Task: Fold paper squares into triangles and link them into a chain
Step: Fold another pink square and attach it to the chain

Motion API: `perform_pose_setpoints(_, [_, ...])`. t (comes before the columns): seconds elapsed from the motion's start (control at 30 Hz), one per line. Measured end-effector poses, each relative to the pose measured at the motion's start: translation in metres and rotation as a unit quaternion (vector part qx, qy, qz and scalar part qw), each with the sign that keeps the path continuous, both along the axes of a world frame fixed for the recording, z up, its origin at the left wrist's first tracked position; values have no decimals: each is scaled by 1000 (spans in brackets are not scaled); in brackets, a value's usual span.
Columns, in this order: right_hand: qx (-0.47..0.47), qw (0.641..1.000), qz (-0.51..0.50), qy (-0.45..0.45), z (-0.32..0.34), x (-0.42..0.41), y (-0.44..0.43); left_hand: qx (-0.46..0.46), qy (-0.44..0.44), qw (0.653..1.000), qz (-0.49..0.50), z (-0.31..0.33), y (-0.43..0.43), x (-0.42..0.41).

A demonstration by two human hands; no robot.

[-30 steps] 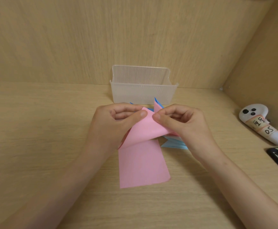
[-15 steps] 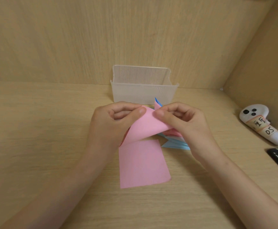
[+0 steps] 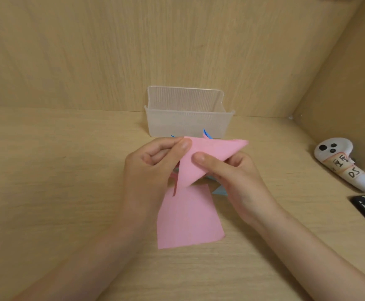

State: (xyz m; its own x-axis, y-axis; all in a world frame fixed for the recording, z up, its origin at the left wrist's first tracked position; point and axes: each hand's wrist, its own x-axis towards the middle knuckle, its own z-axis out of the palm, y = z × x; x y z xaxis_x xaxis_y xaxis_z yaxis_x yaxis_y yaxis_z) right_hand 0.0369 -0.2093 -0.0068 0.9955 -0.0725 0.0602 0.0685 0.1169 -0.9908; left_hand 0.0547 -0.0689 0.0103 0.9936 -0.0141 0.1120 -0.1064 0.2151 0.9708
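Head view: L hand (image 3: 149, 170) and R hand (image 3: 238, 181) both pinch pink paper (image 3: 207, 157), part-folded to a triangle, raised just near of box (image 3: 188, 122). Paper likely light, thin, floppy, creases easily. Recommend grip at corners w/ thumb pads; avoid crushing fold.

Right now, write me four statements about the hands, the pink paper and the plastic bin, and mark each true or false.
1. The left hand and the right hand both pinch the folded pink sheet. True.
2. The flat pink sheet lies inside the clear plastic bin. False: it lies on the wooden table, nearer than the bin.
3. The white controller lies left of the bin. False: it lies to the right, by the side wall.
4. Some blue paper shows beside the right hand. True.
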Motion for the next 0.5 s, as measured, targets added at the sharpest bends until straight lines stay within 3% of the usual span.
perform_pose_setpoints(0.23, [45,999,-6,-25,8,-1,-2,-43,33,998,-30,-4,2,2])
perform_pose_setpoints(0.5, [-12,999,-52,-3,7,1,-6,-63,53,996,-44,-3,2,3])
